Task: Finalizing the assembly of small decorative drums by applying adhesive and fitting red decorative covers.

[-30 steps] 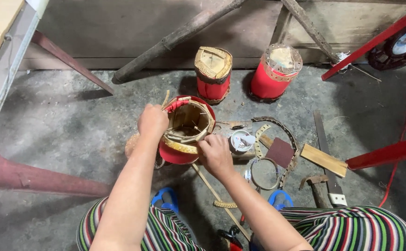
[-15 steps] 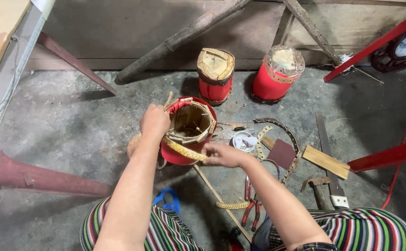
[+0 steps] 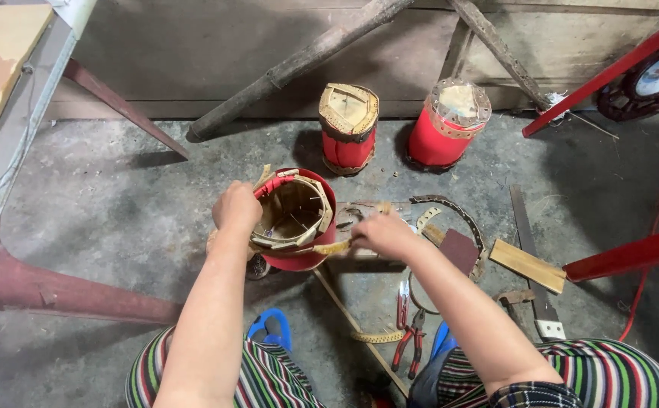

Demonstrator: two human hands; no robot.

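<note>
Here we grip the rim of a red cylindrical frame with our left hand, fingers curled over its near-left edge. The frame stands open-topped on the concrete floor, lined inside with tan bamboo strips. Our right hand is pinched closed on a thin bamboo strip that reaches to the frame's right rim; the hand is blurred, so we cannot tell the exact finger hold. Just beyond the frame stand two more red drums: one with a wooden top, and a rounder one to its right. Near our right forearm lie red-handled pliers on the floor, with a flat wooden block and a long metal blade further right.
</note>
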